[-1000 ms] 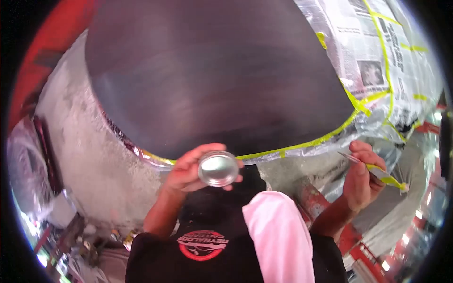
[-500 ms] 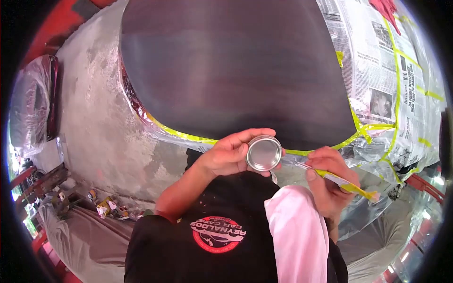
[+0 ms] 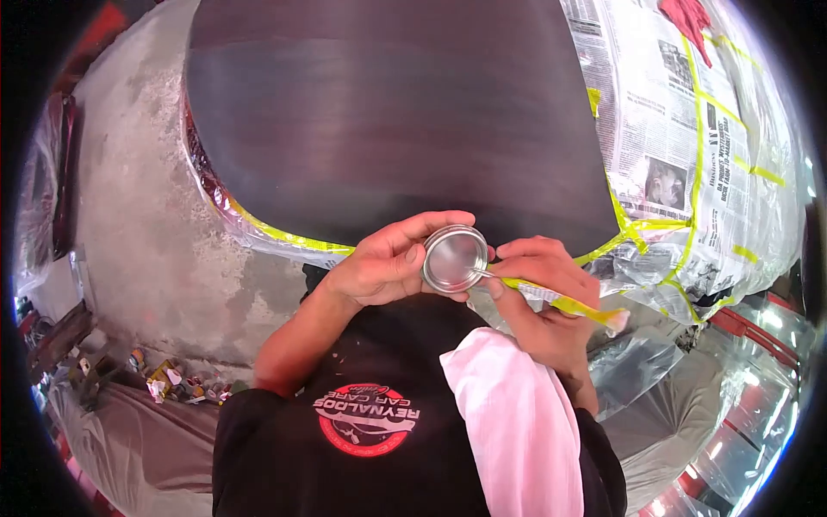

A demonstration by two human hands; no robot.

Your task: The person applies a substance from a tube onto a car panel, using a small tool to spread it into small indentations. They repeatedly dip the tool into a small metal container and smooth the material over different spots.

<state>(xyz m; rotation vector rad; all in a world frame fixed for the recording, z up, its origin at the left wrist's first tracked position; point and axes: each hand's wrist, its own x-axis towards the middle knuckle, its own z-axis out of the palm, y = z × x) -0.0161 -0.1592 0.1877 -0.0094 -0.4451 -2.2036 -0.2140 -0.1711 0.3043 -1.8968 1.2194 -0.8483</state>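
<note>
Holding round tin (image 3: 454, 260) by dark panel (image 3: 388, 112) | left hand (image 3: 375, 269): fingers clasping its side | right hand (image 3: 547, 302): fingers pinching yellow-handled tool (image 3: 575, 307), tip at rim | risk: tip may skid if pinch slackens

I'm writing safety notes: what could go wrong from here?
The slim yellow-handled metal tool might slip at the round silver metal tin and jab the bare left hand holding it. Should that hand's grip loosen, the tin might fall and mark the smooth dark curved-edged panel close by.
</note>
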